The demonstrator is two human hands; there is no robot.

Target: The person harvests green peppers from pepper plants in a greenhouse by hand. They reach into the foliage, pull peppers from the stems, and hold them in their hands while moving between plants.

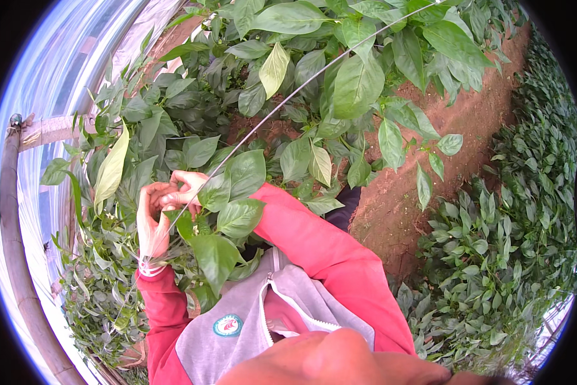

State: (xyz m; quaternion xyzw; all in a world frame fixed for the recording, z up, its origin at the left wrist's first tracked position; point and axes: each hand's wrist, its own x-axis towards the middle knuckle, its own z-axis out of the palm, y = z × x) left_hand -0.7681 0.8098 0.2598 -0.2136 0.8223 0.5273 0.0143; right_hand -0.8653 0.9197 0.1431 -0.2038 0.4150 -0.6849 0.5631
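Observation:
My left hand (152, 221) is raised among the pepper plants at the left, fingers curled and thumb up. My right hand (188, 188) meets it, with the fingertips of both close together; what lies between them is too small to tell. Thin white strings (148, 265) loop around my left wrist and trail off as a bundle. A taut wire (278, 107) runs diagonally over the plants and passes in front of the hands. Broad green pepper leaves (241, 217) stand just right of my hands and partly cover the right one.
A bamboo pole (21, 269) and clear plastic sheeting (52, 110) line the left side. A pale crossbar (52, 131) joins the pole. A bare soil path (394, 211) runs between plant rows, with another dense row (490, 255) at the right. Leafy stems overhang the path.

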